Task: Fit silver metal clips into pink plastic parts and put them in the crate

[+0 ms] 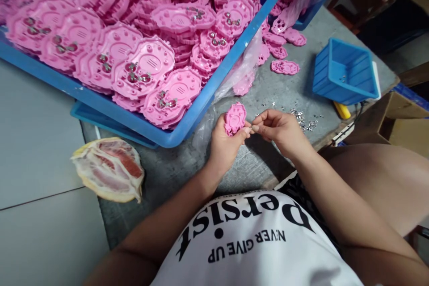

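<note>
My left hand (224, 143) is closed around a pink plastic casing (235, 118), a flat piece with a scalloped edge and an oval panel. Close beside it, my right hand (279, 129) has its thumb and forefinger pinched together near the casing's lower right. What sits in that pinch is too small to name for certain. Small metal pieces (303, 120) lie scattered on the grey table just behind the right hand. Rows of similar pink casings (144, 67), several with shiny metal parts fitted, fill a blue tray to the left.
The large blue tray's rim (167, 137) reaches close to my left hand. Loose pink pieces (284, 67) lie behind my hands. A small blue bin (345, 73) stands at the right, above a yellow handle (342, 110). A peeled pomelo half (109, 170) rests at the left.
</note>
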### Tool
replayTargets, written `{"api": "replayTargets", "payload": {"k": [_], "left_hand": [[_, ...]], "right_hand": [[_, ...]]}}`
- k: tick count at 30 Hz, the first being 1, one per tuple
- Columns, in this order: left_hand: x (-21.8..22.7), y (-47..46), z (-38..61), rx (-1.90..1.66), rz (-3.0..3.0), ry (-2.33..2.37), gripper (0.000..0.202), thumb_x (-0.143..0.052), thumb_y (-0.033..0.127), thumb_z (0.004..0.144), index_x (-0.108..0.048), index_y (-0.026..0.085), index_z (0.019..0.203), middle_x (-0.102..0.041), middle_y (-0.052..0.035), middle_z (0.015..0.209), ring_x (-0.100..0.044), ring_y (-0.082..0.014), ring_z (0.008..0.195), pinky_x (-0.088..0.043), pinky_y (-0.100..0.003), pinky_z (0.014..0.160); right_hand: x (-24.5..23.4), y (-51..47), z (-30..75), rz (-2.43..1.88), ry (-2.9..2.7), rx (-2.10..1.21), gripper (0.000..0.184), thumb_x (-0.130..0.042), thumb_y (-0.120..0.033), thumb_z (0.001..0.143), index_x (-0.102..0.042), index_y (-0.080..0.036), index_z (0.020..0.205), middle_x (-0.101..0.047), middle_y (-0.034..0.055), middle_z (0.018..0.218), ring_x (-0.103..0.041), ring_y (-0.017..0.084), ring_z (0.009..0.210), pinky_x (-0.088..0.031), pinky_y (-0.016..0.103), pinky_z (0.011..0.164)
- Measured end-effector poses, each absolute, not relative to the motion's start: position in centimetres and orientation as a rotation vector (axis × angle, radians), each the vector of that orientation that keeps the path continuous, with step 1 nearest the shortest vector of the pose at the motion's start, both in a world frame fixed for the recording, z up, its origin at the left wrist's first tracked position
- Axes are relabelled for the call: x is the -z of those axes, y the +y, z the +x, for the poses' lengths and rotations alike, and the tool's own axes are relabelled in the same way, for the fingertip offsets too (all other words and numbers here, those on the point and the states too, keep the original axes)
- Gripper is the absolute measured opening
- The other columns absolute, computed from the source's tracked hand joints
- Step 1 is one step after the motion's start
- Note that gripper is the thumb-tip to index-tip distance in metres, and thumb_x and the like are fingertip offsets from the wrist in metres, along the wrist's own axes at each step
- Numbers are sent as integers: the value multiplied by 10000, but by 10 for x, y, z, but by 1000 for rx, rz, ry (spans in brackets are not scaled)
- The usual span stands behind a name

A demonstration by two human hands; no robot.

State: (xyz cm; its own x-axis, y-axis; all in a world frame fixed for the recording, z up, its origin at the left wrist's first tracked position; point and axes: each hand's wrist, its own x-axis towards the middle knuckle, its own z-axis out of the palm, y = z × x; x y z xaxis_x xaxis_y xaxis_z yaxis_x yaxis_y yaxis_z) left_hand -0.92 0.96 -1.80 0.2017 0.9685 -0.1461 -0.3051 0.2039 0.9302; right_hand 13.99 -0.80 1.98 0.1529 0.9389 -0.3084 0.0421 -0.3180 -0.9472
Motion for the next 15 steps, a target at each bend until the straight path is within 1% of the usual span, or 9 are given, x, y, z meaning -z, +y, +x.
{"api": "replayTargets", "payload": {"k": [3,5,8,11,13,15], "left_hand": [[16,10,-9,-1093,913,967,245,-750,140,726,-602,196,914,-702,29,787,-622,-80,604,-448,-194,505],[12,10,-10,-1062,817,974,292,-754,145,697,-595,193,937,-690,35,780,-595,-72,566,-418,-194,475],[8,12,-12,-1011,654,907,360,-786,178,658,-577,189,951,-674,37,770,-579,-71,534,-377,-196,440],[6,14,-14,-943,569,835,379,-830,204,629,-565,182,900,-654,36,752,-576,-69,529,-350,-195,435],[5,14,-15,-894,526,810,395,-852,200,614,-562,180,881,-648,36,746,-576,-69,529,-339,-193,438],[5,14,-16,-872,490,785,407,-871,197,615,-566,182,884,-643,39,739,-577,-73,531,-342,-194,447]], "right_hand": [[-20,-11,135,-1532,-1045,-1280,431,-938,-503,609,-661,-193,725,-660,-11,626,-489,100,529,-387,266,519],[-20,-13,133,-1480,-1091,-1278,420,-912,-529,656,-666,-200,742,-682,-2,653,-555,127,576,-452,286,577],[-18,-16,134,-1460,-1254,-1171,346,-825,-541,786,-701,-218,802,-729,29,746,-656,186,712,-517,335,695],[-15,-17,140,-1486,-1609,-844,200,-703,-425,921,-718,-247,830,-734,48,823,-665,205,780,-510,353,736],[-14,-17,143,-1462,-1845,-626,162,-635,-338,956,-710,-253,840,-726,66,859,-654,211,797,-494,358,735],[-15,-17,145,-1448,-1968,-468,157,-599,-298,960,-687,-248,840,-712,81,872,-638,218,807,-480,364,737]]}}
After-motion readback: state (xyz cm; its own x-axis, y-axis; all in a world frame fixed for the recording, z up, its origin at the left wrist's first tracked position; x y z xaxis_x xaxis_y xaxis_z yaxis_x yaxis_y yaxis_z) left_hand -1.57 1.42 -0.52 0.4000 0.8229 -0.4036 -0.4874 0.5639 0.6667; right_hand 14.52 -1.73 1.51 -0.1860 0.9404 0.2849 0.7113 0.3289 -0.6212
